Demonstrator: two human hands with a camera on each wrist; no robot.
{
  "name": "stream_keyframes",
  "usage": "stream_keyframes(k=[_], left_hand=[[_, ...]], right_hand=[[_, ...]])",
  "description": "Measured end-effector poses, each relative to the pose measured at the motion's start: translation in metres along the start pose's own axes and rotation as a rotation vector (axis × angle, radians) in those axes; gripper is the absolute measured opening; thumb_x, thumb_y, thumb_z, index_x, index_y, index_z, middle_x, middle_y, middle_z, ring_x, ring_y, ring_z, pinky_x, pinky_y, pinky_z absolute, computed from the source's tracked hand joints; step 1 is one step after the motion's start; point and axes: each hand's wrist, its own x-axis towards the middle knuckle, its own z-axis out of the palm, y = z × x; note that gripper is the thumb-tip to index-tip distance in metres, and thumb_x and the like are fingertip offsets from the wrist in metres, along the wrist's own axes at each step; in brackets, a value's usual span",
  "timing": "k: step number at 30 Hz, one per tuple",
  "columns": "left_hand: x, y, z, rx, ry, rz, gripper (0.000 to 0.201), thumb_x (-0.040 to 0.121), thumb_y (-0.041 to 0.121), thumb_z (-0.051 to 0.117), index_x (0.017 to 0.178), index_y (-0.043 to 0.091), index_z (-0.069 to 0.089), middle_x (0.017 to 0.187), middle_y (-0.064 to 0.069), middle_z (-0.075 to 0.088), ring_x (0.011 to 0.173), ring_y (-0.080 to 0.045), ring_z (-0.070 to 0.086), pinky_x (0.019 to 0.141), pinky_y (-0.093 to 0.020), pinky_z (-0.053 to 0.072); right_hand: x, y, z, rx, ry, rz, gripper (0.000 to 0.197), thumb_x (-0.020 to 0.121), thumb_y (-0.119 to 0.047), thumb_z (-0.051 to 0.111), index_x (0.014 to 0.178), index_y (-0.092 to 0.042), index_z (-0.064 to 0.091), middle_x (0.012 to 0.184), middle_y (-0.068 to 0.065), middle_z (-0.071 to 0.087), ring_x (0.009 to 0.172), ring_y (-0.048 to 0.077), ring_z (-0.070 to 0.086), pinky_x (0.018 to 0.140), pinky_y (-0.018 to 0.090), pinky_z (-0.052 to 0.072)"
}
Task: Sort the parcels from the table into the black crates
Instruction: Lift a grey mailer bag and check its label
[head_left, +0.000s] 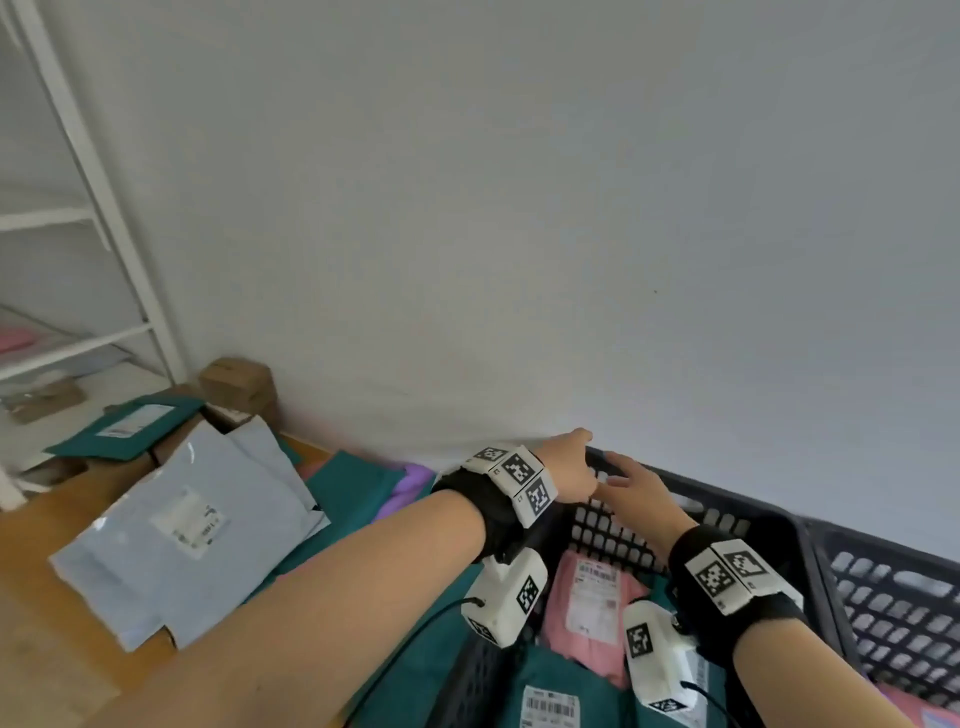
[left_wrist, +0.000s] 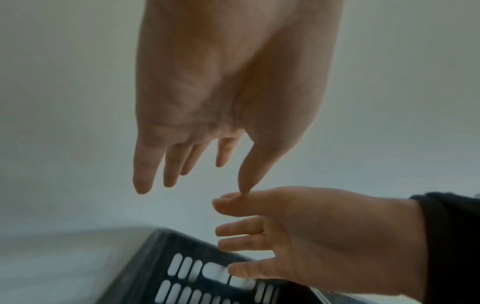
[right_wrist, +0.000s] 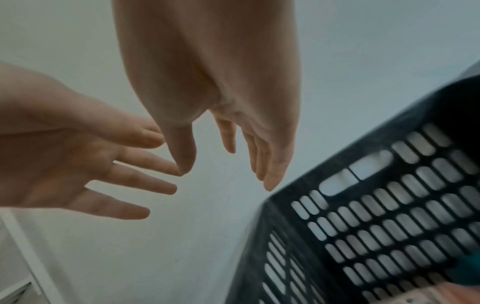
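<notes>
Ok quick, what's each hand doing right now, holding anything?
Left hand: open, fingers straight, holding nothing.
Right hand: open, fingers spread above the black crate, holding nothing.

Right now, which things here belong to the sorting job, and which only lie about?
Job:
- black crates
- pink parcel in crate
- grey parcels on table
- green parcels
- both hands, left, right, empty

Lying about:
- white shelf

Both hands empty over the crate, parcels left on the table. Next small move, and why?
Probably swing the left hand back to the grey parcel on the table: both it and the right hand hover open above the crate, holding nothing.
</notes>
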Motion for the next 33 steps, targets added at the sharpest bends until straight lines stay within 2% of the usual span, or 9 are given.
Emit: stream_keyframes(k=[2,5,17,21,23,26,28,31,33], left_hand=[[-0.015,-0.015,-0.021,0.02,0.046,0.019,0.066,0.094,0.019,0.053,0.149,0.014,0.018,0.148,-0.01,0.036,0.131,-0.027,0.042,0.105,-0.034,0.039],[-0.041,-0.047,-0.049,0.022,0.079,0.059,0.068,0.093,0.016,0.053,0.15,0.014,0.016,0.151,-0.01,0.032,0.134,-0.026,0.039,0.106,-0.033,0.037],[-0.167,-0.243,-0.137,-0.02,0.147,-0.016,0.066,0.09,0.014,0.056,0.148,0.007,0.023,0.147,-0.013,0.038,0.132,-0.026,0.041,0.104,-0.027,0.033],[-0.201,-0.314,-0.147,-0.058,0.153,-0.096,0.052,0.092,0.012,0.052,0.14,0.002,0.033,0.14,-0.018,0.045,0.124,-0.029,0.047,0.097,-0.029,0.037],[-0.215,-0.346,-0.15,-0.076,0.149,-0.114,0.049,0.094,0.012,0.051,0.138,-0.002,0.037,0.14,-0.017,0.045,0.128,-0.028,0.044,0.101,-0.027,0.033],[-0.23,-0.393,-0.148,-0.046,0.17,-0.193,0.076,0.088,0.042,0.053,0.147,0.005,0.023,0.152,-0.011,0.029,0.139,-0.025,0.029,0.113,-0.029,0.021],[-0.236,-0.423,-0.144,-0.036,0.167,-0.256,0.071,0.094,0.031,0.052,0.149,0.008,0.016,0.154,-0.01,0.024,0.142,-0.025,0.024,0.116,-0.031,0.018],[-0.24,-0.466,-0.142,-0.028,0.166,-0.338,0.065,0.095,0.022,0.052,0.149,0.009,0.018,0.154,-0.01,0.025,0.142,-0.024,0.024,0.116,-0.031,0.017],[-0.24,-0.493,-0.141,-0.024,0.153,-0.38,0.063,0.096,0.019,0.051,0.148,0.007,0.018,0.154,-0.01,0.024,0.142,-0.023,0.025,0.116,-0.029,0.017]], right_hand=[[-0.003,-0.019,0.014,0.0,0.017,-0.017,0.065,0.089,-0.02,0.065,0.146,-0.015,0.033,0.137,0.016,0.048,0.122,0.027,0.049,0.097,0.034,0.044],[-0.006,-0.044,0.041,0.019,0.036,-0.032,0.066,0.087,-0.025,0.068,0.144,-0.018,0.036,0.135,0.015,0.05,0.122,0.026,0.05,0.105,0.041,0.042],[-0.025,-0.144,0.232,0.047,0.01,-0.055,0.061,0.083,-0.017,0.072,0.137,-0.013,0.046,0.131,0.021,0.051,0.118,0.028,0.052,0.103,0.043,0.043],[-0.035,-0.158,0.297,0.044,-0.033,-0.044,0.059,0.083,-0.01,0.071,0.137,-0.008,0.046,0.13,0.023,0.051,0.107,0.027,0.054,0.083,0.03,0.046],[-0.036,-0.162,0.326,0.027,-0.054,-0.051,0.059,0.083,-0.01,0.071,0.137,-0.008,0.046,0.127,0.022,0.052,0.1,0.025,0.053,0.072,0.024,0.044],[-0.038,-0.165,0.364,-0.039,-0.1,-0.064,0.06,0.084,-0.013,0.071,0.137,-0.005,0.045,0.112,0.011,0.05,0.09,0.021,0.048,0.069,0.022,0.042],[-0.038,-0.165,0.385,-0.08,-0.134,-0.07,0.061,0.084,-0.014,0.071,0.137,-0.004,0.043,0.113,0.01,0.048,0.094,0.021,0.048,0.067,0.019,0.042],[-0.033,-0.163,0.414,-0.176,-0.179,-0.06,0.065,0.085,-0.017,0.07,0.141,-0.006,0.039,0.134,0.016,0.048,0.122,0.026,0.049,0.093,0.03,0.044],[-0.024,-0.159,0.43,-0.256,-0.228,-0.063,0.065,0.086,-0.02,0.069,0.142,-0.008,0.039,0.141,0.015,0.045,0.129,0.026,0.045,0.101,0.032,0.04]])
